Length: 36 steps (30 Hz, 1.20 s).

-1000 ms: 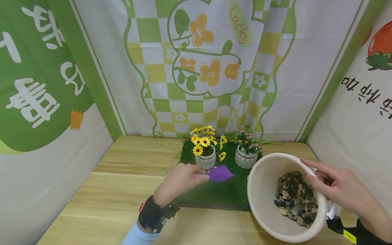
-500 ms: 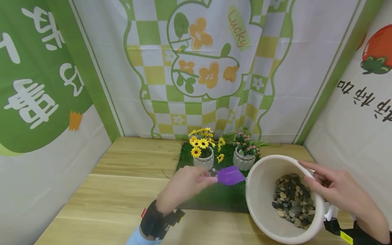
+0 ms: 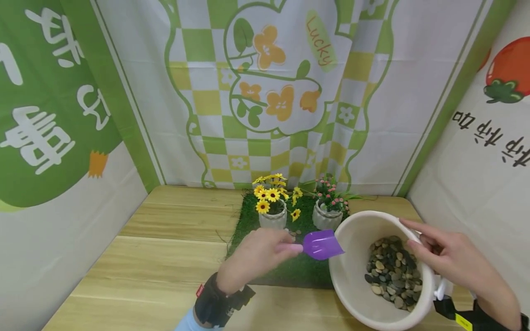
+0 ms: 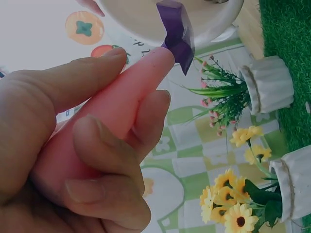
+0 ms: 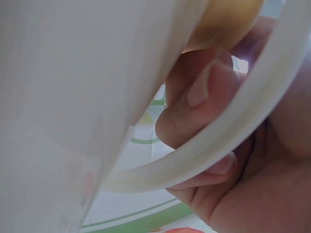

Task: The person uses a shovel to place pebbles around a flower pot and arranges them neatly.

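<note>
My left hand (image 3: 256, 257) holds a small toy shovel by its pink handle (image 4: 116, 111), with fingers and thumb curled round it. The shovel's purple blade (image 3: 323, 244) points right and overlaps the left rim of a white bucket (image 3: 352, 264) in the head view; whether they touch I cannot tell. No stones show on the blade. Tilted towards me, the bucket has a pile of pebbles (image 3: 395, 276) inside. My right hand (image 3: 459, 257) grips its right rim, thumb on the near side. In the right wrist view, the bucket's white handle (image 5: 209, 155) crosses in front of the curled fingers.
Behind my left hand, a pot of yellow flowers (image 3: 273, 219) stands on an artificial grass mat (image 3: 298, 273). A pot of pink flowers (image 3: 327, 217) is to its right, close to the bucket. Wooden table (image 3: 153, 271) extends left; a printed curtain (image 3: 281, 151) hangs behind.
My left hand has moved right and slightly down with the shovel, bringing its blade from over the grass mat to the bucket's left rim. The right hand still grips the bucket.
</note>
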Each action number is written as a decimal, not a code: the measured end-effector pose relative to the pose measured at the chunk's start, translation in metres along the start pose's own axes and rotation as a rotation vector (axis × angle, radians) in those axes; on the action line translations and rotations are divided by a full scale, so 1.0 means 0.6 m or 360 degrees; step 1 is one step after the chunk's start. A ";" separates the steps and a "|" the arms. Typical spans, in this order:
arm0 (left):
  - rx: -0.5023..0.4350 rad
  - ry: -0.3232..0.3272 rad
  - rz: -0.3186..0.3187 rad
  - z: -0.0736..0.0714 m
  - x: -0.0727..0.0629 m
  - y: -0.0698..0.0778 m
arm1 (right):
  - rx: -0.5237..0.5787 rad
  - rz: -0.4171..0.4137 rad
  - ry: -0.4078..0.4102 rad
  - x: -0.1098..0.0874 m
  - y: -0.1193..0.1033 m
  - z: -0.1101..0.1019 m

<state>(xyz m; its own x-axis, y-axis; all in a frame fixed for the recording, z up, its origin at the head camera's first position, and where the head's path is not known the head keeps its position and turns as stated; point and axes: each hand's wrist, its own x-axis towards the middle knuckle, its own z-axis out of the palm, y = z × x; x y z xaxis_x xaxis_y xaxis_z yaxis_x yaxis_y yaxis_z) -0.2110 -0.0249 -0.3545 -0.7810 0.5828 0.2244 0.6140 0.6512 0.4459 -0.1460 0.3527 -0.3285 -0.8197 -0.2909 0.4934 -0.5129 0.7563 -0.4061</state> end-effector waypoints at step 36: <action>0.0318 -0.0132 0.0249 0.076 0.025 0.043 | -0.0156 0.0268 -0.0055 0.006 -0.020 -0.009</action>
<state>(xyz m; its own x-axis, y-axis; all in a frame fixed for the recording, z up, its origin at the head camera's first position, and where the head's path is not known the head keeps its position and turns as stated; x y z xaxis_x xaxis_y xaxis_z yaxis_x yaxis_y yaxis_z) -0.2016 0.0230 -0.3792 -0.6679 0.7163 0.2019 0.7433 0.6283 0.2295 -0.1414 0.3460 -0.3177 -0.9010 -0.1742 0.3974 -0.3419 0.8489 -0.4030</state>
